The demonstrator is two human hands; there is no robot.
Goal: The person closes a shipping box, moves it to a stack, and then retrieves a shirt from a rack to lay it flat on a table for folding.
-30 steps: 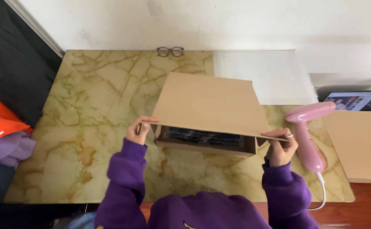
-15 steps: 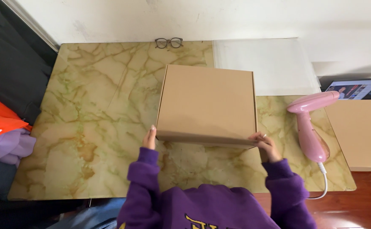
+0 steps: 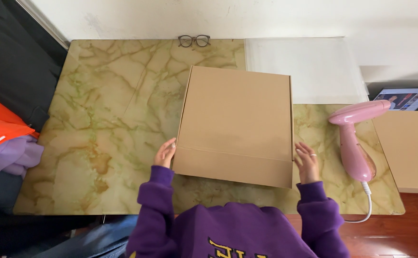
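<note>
1. Closed cardboard box [image 3: 237, 124] hides whatever is inside; second brown box [image 3: 409, 150] at right is cut off by the frame edge.
2. Box lies flat, centre of the marbled bench [image 3: 99, 119], long axis running near to far, front flap toward the person.
3. Left hand [image 3: 165, 154] fingers rest against the near-left corner; right hand [image 3: 306, 161] open, just beside the near-right corner. Neither hand grips anything.
4. Pink steamer [image 3: 354, 138] lies right of the box.

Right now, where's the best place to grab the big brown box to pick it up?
Probably by its two side edges, near the front corners. The cardboard box lies flat and closed on the marble table, wide and smooth on top. The left hand and right hand already flank it there.
</note>
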